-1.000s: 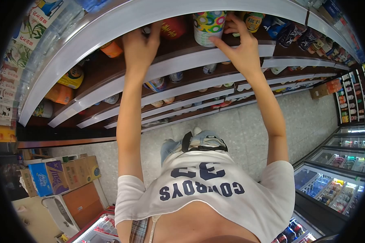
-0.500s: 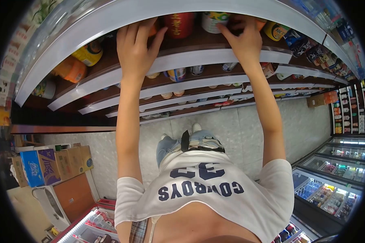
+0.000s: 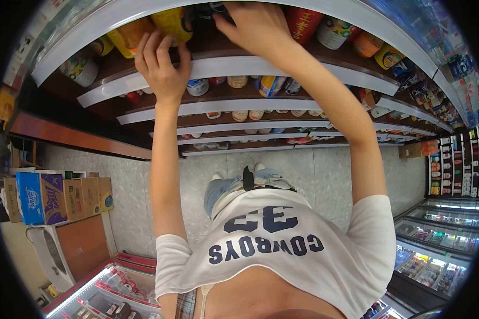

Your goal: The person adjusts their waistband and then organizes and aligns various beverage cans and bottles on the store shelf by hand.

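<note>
My left hand (image 3: 164, 66) is at the front lip of the top visible shelf, fingers bent and apart. Its fingertips are against or just before a yellow-orange can (image 3: 130, 40); contact is hard to tell. A yellow can (image 3: 174, 24) stands beside it. My right hand (image 3: 255, 29) reaches leftward into the same shelf, thumb and forefinger apart near a dark can (image 3: 217, 7). The upper shelf edge partly hides its other fingers. To its right stand a red can (image 3: 304, 24) with yellow characters and a white can (image 3: 334, 33) with a green pattern.
The upper shelf's white edge (image 3: 112, 24) overhangs my hands. Lower shelves hold more cans, such as a blue and white can (image 3: 198, 86). Cardboard boxes (image 3: 80, 196) are stacked at left. Lit fridges (image 3: 436, 234) line the right.
My right hand has left the white and green can and moved left past the red can. My left hand has shifted left and slightly down to the yellow-orange can. The view has shifted too.
</note>
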`<state>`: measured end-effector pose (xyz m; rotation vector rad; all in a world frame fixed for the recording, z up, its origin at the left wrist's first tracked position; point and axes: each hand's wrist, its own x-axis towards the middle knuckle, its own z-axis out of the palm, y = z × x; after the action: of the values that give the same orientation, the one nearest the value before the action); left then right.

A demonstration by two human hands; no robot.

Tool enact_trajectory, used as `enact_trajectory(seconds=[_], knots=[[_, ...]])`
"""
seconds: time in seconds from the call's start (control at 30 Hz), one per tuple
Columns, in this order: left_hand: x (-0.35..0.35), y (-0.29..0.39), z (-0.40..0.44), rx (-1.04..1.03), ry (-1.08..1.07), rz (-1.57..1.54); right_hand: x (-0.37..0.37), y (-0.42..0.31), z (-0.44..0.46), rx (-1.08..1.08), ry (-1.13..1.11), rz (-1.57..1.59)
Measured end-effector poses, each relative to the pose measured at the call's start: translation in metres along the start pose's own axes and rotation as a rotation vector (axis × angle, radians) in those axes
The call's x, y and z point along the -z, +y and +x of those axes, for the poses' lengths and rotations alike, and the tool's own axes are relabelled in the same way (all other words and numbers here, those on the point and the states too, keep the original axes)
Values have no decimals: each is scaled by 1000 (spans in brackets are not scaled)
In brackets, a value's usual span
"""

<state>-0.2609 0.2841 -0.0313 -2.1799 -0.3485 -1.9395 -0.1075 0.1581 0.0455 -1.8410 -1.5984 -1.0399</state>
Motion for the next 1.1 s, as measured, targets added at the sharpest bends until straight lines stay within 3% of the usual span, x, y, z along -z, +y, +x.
enact_trajectory(seconds=[0.13, 0.23, 0.4, 0.47, 0.57, 0.67, 0.77, 0.9, 1.0, 1.1], knots=[[21, -26, -14, 63, 64, 76, 11, -30, 43, -312, -249, 19], [37, -58, -21, 229, 83, -19, -19, -10, 53, -182, -246, 81], [48, -79, -13, 364, 98, -261, -4, -31, 61, -333, -287, 63], [47, -86, -14, 331, 26, -168, 5, -34, 63, -405, -295, 48], [39, -99, -18, 192, 2, -43, -5, -13, 29, -181, -67, 126], [39, -107, -28, 188, -99, -36, 24, -25, 15, -233, -50, 48], [41, -107, -26, 178, -102, -59, 59, -38, 19, -563, -337, 13], [43, -105, -25, 196, -127, -73, 51, -43, 4, -243, -207, -340], [42, -107, -26, 188, -134, -78, 48, -69, 7, -199, -80, -535], [45, -108, -26, 170, -151, -94, 39, -97, 13, -198, -87, -286]])
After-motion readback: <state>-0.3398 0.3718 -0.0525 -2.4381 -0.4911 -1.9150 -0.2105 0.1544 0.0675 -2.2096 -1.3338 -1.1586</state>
